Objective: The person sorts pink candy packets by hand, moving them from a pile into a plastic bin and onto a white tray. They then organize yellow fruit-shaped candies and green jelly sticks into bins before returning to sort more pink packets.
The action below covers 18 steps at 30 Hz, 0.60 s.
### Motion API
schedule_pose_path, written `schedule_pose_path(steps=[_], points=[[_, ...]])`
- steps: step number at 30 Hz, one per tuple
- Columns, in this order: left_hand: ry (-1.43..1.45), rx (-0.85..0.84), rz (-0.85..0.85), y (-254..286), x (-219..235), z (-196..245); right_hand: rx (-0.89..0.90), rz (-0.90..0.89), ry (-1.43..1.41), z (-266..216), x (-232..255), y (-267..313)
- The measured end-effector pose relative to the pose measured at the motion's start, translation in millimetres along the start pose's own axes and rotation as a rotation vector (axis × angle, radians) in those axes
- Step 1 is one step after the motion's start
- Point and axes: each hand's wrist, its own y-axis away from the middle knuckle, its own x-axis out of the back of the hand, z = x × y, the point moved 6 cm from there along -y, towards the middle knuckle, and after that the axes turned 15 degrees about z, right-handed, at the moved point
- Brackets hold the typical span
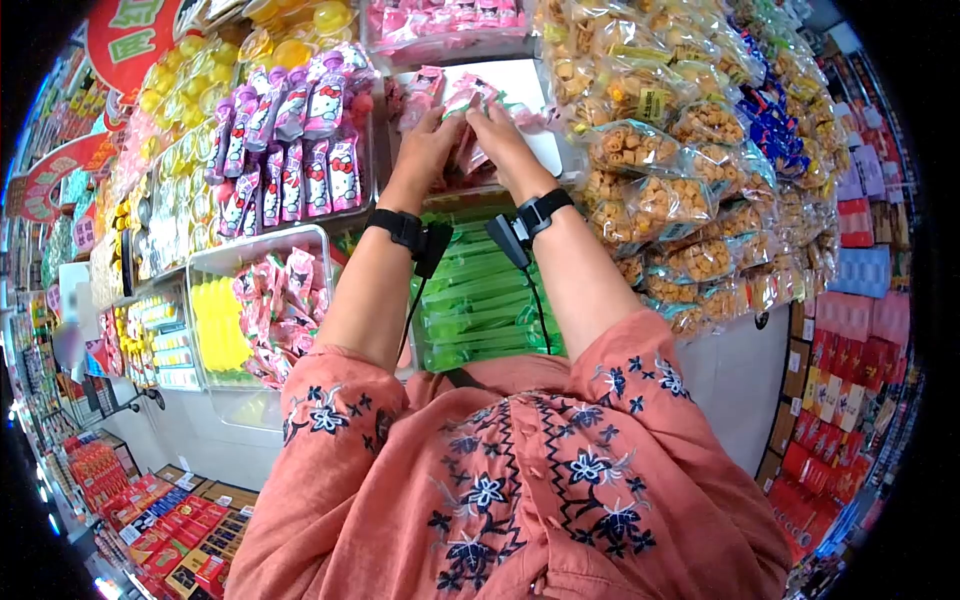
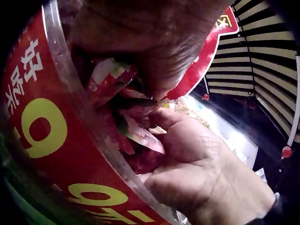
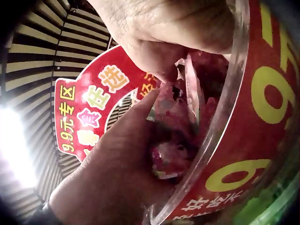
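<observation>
In a clear bin, two hands grip pink packets

Inside the clear bin, toward its left and middle, lie small pink packets with green and white printing. The left hand and the right hand reach in over the near edge, close beside each other, thumbs toward the middle. Both are curled narrowly round packets that show between thumbs and fingers; the tips of several fingers are hidden among the wrappers, so how many packets each one holds cannot be told. A white panel shows at the right of the bin, and a red label with yellow numerals covers the outside of its near wall.

Just left of the bin stand purple packets with a white cat figure. To the right are clear bags of brown snacks, piled in rows. On the near side, below the forearms, lie long green packets. Past the far edge is another bin of pink packs. A black strap circles the left wrist and another the right.
</observation>
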Motion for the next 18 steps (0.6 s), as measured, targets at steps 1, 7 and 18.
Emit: schedule_pose_path(steps=[1, 7, 18], points=[[0.038, 0.019, -0.003, 3, 3, 8, 0.007, -0.005, -0.01, 0, -1, -2], [0.153, 0.006, 0.01, 1, -2, 27, 0.083, 0.034, -0.043, 1, 1, -13], [0.166, -0.206, 0.064, 32, 46, 121, 0.245, -0.036, -0.123, -69, 11, 26]])
